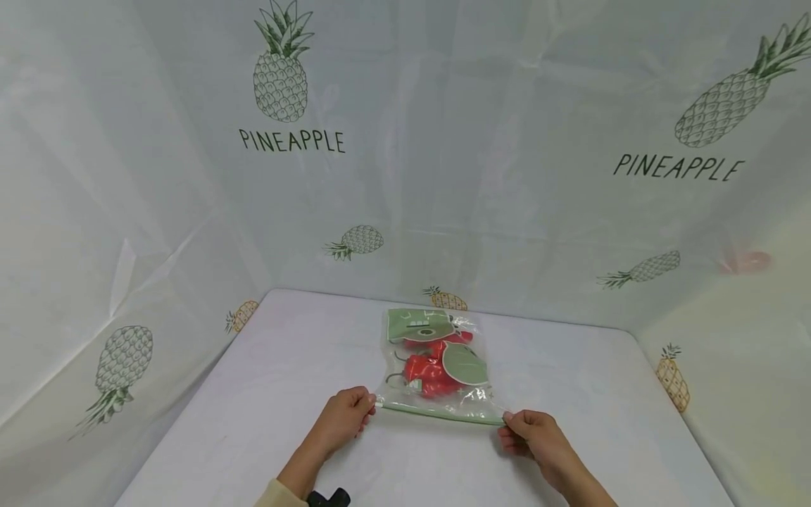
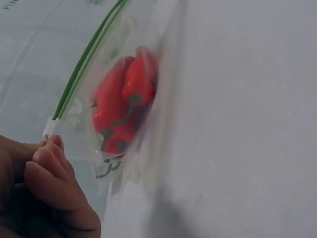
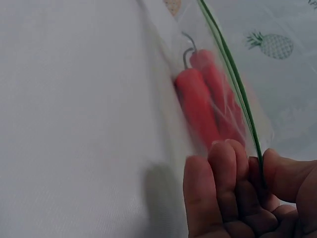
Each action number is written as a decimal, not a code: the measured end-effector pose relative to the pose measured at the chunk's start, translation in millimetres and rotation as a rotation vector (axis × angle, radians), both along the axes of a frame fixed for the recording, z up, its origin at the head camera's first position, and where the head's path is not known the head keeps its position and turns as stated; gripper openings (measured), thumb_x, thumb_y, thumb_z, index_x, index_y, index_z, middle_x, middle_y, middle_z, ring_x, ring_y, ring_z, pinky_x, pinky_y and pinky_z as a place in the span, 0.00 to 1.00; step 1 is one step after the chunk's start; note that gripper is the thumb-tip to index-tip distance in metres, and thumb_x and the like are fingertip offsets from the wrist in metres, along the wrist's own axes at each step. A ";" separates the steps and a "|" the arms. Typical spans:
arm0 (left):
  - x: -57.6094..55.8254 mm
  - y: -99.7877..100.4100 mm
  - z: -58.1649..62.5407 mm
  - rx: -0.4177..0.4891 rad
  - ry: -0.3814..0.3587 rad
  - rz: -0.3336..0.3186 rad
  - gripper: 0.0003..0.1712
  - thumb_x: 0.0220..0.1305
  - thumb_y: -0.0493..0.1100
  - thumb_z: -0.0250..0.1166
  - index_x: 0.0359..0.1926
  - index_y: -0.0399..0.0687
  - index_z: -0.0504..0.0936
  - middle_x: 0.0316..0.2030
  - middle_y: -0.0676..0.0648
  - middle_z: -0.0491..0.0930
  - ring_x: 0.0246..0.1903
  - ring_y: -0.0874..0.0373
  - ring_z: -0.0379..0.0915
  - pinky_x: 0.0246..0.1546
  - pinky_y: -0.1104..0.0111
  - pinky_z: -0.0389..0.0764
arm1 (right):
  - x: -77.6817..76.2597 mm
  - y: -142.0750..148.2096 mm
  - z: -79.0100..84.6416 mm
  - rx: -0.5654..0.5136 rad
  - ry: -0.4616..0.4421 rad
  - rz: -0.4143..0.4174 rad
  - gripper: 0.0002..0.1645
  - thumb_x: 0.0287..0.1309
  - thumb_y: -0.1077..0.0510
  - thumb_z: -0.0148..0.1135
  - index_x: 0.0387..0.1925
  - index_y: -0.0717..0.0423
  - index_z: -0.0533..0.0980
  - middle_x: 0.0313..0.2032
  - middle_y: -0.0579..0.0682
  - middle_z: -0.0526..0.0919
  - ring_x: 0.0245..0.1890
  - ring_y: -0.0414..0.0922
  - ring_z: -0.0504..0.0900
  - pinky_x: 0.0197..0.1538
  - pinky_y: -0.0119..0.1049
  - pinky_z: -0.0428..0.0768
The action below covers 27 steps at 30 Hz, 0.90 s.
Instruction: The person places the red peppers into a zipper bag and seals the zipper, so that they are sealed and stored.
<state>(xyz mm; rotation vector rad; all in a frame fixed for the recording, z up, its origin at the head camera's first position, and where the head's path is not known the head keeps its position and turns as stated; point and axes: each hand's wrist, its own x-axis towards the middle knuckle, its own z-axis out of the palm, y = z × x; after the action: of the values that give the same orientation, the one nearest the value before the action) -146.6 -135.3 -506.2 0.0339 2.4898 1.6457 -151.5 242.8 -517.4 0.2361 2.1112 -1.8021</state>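
A clear zip bag (image 1: 395, 355) with green printing lies on the white table, its green zip edge (image 1: 437, 415) toward me. Inside are several red peppers (image 1: 427, 373) with green stems, also plain in the left wrist view. My left hand (image 1: 345, 417) pinches the left end of the zip edge, where a small white slider (image 2: 50, 127) sits. At the right end, my right hand (image 1: 535, 440) pinches the green strip between thumb and fingers. Both hands hold the edge slightly raised from the tabletop, and the strip looks closed along its length.
The white table (image 1: 304, 331) extends on both sides of the bag. Behind and beside it hangs a pale sheet (image 1: 443, 176) printed with pineapples. A black object (image 1: 329, 498) shows by the left sleeve (image 1: 279, 495) at the lower edge.
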 end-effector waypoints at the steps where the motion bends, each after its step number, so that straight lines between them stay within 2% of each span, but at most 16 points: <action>1: 0.0 0.4 -0.4 -0.014 0.007 0.005 0.18 0.80 0.44 0.59 0.32 0.39 0.81 0.22 0.52 0.74 0.21 0.61 0.69 0.18 0.75 0.71 | -0.4 1.2 0.6 -0.026 -0.010 0.021 0.16 0.78 0.53 0.60 0.36 0.63 0.78 0.35 0.52 0.87 0.36 0.44 0.87 0.43 0.39 0.91; 5: 0.2 0.9 -2.9 -0.052 0.019 0.013 0.17 0.80 0.43 0.59 0.31 0.39 0.80 0.22 0.53 0.74 0.22 0.61 0.69 0.19 0.74 0.71 | -2.6 3.9 1.9 -0.095 -0.027 0.067 0.17 0.78 0.52 0.60 0.40 0.64 0.78 0.36 0.53 0.89 0.37 0.44 0.89 0.45 0.40 0.92; 7: 0.7 -0.1 -4.7 -0.025 -0.007 -0.008 0.18 0.80 0.44 0.58 0.33 0.37 0.80 0.21 0.53 0.73 0.21 0.62 0.69 0.19 0.73 0.73 | -3.7 4.1 2.3 -0.105 -0.029 0.068 0.17 0.78 0.52 0.60 0.41 0.64 0.78 0.36 0.53 0.89 0.37 0.44 0.90 0.45 0.40 0.92; 11: 1.4 -6.4 -11.2 0.124 -0.113 -0.099 0.20 0.82 0.45 0.56 0.36 0.33 0.80 0.21 0.52 0.73 0.18 0.61 0.70 0.20 0.71 0.80 | -3.6 5.1 3.0 -0.122 -0.037 0.055 0.16 0.77 0.53 0.60 0.40 0.65 0.77 0.35 0.54 0.89 0.36 0.44 0.90 0.45 0.40 0.92; 14: 0.6 -12.7 -17.1 0.239 -0.188 -0.158 0.21 0.82 0.46 0.57 0.38 0.30 0.80 0.24 0.51 0.75 0.21 0.61 0.73 0.23 0.70 0.84 | -2.8 6.2 3.0 -0.139 -0.047 0.056 0.15 0.77 0.54 0.61 0.40 0.64 0.77 0.34 0.53 0.89 0.36 0.44 0.90 0.45 0.40 0.92; 20: -1.3 -17.6 -23.2 0.341 -0.230 -0.183 0.22 0.81 0.47 0.60 0.42 0.27 0.81 0.28 0.49 0.79 0.25 0.61 0.77 0.27 0.70 0.88 | -0.9 4.5 0.5 -0.172 -0.062 0.013 0.18 0.76 0.51 0.63 0.41 0.65 0.78 0.35 0.54 0.89 0.36 0.44 0.90 0.47 0.41 0.92; 23: -0.2 -16.5 -23.6 0.356 -0.234 -0.174 0.22 0.81 0.46 0.60 0.43 0.26 0.81 0.28 0.49 0.79 0.25 0.61 0.78 0.27 0.69 0.88 | 1.4 -1.0 -2.2 -0.248 -0.085 -0.051 0.20 0.76 0.49 0.63 0.45 0.66 0.77 0.36 0.54 0.89 0.38 0.45 0.91 0.49 0.42 0.92; 27: 1.8 -14.3 -23.9 0.370 -0.239 -0.147 0.21 0.81 0.46 0.60 0.43 0.26 0.81 0.27 0.49 0.79 0.24 0.62 0.78 0.27 0.70 0.88 | 7.0 -13.7 -6.3 -0.468 -0.157 -0.124 0.19 0.77 0.47 0.62 0.49 0.61 0.78 0.39 0.56 0.91 0.42 0.47 0.92 0.56 0.44 0.90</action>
<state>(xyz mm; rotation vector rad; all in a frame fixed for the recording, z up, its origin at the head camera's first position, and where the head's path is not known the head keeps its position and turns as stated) -144.8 -149.6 -530.1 0.0581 1.9393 1.8957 -144.5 229.0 -523.7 0.3760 1.5452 -2.2064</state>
